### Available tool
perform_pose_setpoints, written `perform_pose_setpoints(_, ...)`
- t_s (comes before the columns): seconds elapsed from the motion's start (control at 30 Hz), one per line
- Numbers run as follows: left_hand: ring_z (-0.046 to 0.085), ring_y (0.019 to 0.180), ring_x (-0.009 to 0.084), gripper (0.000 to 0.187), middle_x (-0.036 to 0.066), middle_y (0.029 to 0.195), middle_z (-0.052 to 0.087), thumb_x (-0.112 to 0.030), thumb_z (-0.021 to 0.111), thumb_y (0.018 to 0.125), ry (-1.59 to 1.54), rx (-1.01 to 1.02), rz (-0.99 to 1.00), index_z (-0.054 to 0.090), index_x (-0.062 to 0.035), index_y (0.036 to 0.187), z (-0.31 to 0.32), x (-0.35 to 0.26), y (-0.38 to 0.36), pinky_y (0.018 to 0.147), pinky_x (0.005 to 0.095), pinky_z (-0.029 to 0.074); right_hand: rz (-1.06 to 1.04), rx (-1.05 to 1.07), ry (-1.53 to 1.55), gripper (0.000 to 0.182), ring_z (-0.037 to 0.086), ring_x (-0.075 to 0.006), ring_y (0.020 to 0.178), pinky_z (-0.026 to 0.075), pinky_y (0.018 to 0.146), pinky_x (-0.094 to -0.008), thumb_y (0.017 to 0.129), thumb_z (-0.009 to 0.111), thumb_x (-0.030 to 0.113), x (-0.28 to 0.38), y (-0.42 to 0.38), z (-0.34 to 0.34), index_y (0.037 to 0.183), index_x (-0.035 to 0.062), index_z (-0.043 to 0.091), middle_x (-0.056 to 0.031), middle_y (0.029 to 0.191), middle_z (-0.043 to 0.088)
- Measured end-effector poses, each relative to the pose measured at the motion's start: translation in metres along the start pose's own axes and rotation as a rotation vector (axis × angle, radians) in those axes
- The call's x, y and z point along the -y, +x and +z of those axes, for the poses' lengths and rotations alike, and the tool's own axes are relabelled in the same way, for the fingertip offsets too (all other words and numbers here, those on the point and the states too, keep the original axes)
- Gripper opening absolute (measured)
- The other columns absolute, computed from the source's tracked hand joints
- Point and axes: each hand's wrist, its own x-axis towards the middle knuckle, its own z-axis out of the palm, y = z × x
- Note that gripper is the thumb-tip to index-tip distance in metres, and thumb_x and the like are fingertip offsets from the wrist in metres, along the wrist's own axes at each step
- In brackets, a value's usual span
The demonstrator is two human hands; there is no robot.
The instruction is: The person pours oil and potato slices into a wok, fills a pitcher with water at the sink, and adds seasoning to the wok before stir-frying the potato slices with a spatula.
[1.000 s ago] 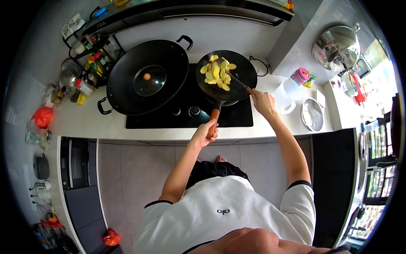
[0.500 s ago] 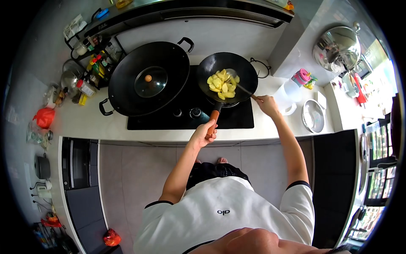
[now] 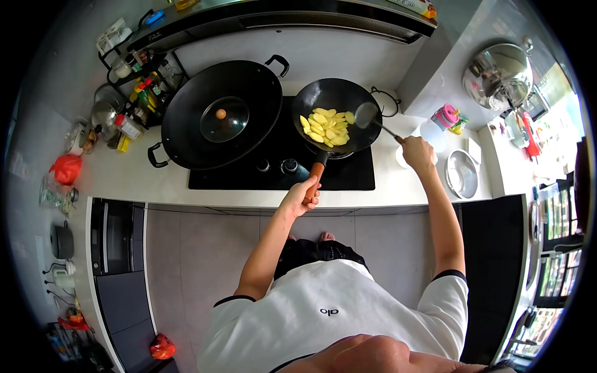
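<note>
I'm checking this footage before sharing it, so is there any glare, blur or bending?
Head view: fisheye bending, with black corners and a bowed range hood; head view: glare washes out the window at the picture's right edge; head view: the utensil's head looks smeared, perhaps from motion, while the yellow slices look fairly crisp.

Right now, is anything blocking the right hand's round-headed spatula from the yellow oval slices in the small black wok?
Nothing visible blocks it. The spatula, in the right hand, has its head at the right side of the black wok, beside the yellow slices. The left hand grips the orange-brown handle, out of that path.
</note>
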Motion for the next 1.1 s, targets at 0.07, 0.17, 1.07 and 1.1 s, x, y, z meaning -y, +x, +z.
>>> perform_pose_setpoints(0.07,0.043,0.051,0.0078,0.038,0.003,0.070,0.047,-0.038,0.058,0.088,-0.001,0.001,0.001,0.049,-0.0029,0.097,0.000,0.000,0.000,0.039,0.0177,0.030,-0.046,-0.012,0.080,0.036,0.066,-0.0306,0.065,0.052,0.061,-0.0405,0.087,0.056,0.033,0.006,-0.006,-0.004,0.075,-0.0002,0.062,-0.0188,0.074,0.066)
perform_pose_setpoints(0.17,0.043,0.052,0.0080,0.037,0.003,0.069,0.047,-0.038,0.058,0.088,0.002,-0.004,0.005,0.049,-0.0030,0.097,0.002,0.000,-0.001,0.039,0.0178,0.030,0.066,0.451,0.369,0.051,0.058,-0.0231,0.047,0.048,0.046,-0.0354,0.085,0.059,0.044,0.027,-0.002,-0.022,0.062,-0.0010,0.055,-0.0120,0.056,0.057)
perform_pose_setpoints(1.07,0.043,0.051,0.0080,0.039,0.002,0.071,0.047,-0.039,0.058,0.089,0.011,-0.007,-0.004,0.048,-0.0031,0.099,0.002,0.000,-0.002,0.040,0.0178,0.030,-0.288,-0.090,0.272,0.050,0.060,-0.0375,0.070,0.050,0.064,-0.0456,0.082,0.051,0.003,0.047,-0.049,0.058,0.128,0.0206,0.046,-0.0164,0.087,0.055)
perform_pose_setpoints(1.1,0.043,0.051,0.0080,0.039,0.002,0.071,0.047,-0.039,0.058,0.089,0.008,-0.008,-0.005,0.048,-0.0030,0.099,0.002,0.000,-0.001,0.040,0.0178,0.030,-0.293,-0.101,0.255,0.052,0.060,-0.0363,0.069,0.050,0.063,-0.0451,0.082,0.052,0.003,0.042,-0.056,0.056,0.130,0.0232,0.046,-0.0155,0.086,0.055)
